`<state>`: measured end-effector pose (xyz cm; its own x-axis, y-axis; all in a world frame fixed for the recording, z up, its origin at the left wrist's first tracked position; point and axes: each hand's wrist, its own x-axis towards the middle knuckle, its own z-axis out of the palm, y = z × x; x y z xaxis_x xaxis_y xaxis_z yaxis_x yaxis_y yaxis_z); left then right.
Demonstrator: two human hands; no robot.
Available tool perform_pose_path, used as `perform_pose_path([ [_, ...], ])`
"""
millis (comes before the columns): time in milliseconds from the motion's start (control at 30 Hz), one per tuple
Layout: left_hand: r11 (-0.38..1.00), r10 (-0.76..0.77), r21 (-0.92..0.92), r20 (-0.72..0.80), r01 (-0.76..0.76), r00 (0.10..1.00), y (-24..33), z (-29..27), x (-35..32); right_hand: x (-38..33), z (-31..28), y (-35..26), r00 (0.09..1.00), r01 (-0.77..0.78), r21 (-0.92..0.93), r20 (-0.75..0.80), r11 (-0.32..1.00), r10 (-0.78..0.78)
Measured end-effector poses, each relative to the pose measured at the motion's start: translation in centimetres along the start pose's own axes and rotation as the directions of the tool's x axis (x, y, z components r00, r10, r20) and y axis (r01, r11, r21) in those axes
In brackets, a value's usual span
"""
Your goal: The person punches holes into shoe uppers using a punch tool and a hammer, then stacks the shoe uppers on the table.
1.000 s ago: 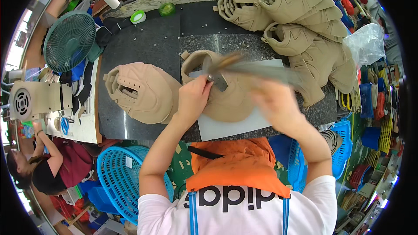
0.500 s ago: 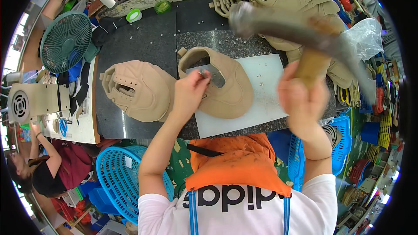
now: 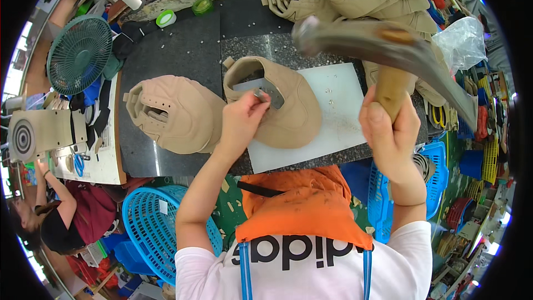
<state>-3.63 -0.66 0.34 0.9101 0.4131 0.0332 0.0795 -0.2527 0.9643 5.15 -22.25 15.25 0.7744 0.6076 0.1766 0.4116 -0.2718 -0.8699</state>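
My right hand [image 3: 392, 139] is wrapped round the wooden handle of a hammer [image 3: 363, 41], raised over the right side of the bench. Between the fingertips of my left hand [image 3: 240, 122] is a short metal punch [image 3: 259, 95]. Its tip meets the edge of the opening in a tan shoe upper [image 3: 297, 125], though my fingers partly hide the contact. That upper lies partly on a white board [image 3: 344, 116], with a grey plate [image 3: 272, 95] visible inside its opening. A second tan upper [image 3: 177, 108], with a row of small holes, lies to the left.
Several tan uppers [image 3: 383, 0] are piled at the back right beside a clear plastic bag [image 3: 461, 44]. A green fan [image 3: 80, 54] stands at the left. Blue baskets [image 3: 147, 222] flank me below the bench. A co-worker [image 3: 91, 211] is at the far left.
The hammer remains raised and looks sharper now, with my right hand slightly farther right. My left hand keeps the punch at the upper's opening. The whole view has shifted a little.
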Motion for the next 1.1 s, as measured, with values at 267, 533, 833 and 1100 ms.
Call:
perform_pose_path([
  [267, 0.84, -0.188, -0.495, 0.118, 0.222, 0.975, 0.8, -0.1, 0.6, -2.9, 2.2, 7.0, 0.915, 0.091, -0.504, 0.383, 0.859, 0.128],
  [533, 0.994, -0.003, -0.114, 0.031, 0.007, 1.0, 0.2, 1.0, -0.7, -0.2, -1.1, 1.5, 0.954, 0.296, -0.28, 0.051, 0.913, -0.294],
  [833, 0.997, 0.045, 0.056, -0.018, -0.044, 0.999, 1.4, 1.1, -1.1, 3.8, 4.9, 8.2, 0.944, 0.27, -0.561, 0.316, 0.782, -0.098],
  [1100, 0.964, -0.148, -0.245, -0.193, 0.099, 0.97, 0.7, -0.4, 3.8, 3.5, 6.3, 9.6, 0.944, 0.221, -0.539, 0.327, 0.812, -0.041],
])
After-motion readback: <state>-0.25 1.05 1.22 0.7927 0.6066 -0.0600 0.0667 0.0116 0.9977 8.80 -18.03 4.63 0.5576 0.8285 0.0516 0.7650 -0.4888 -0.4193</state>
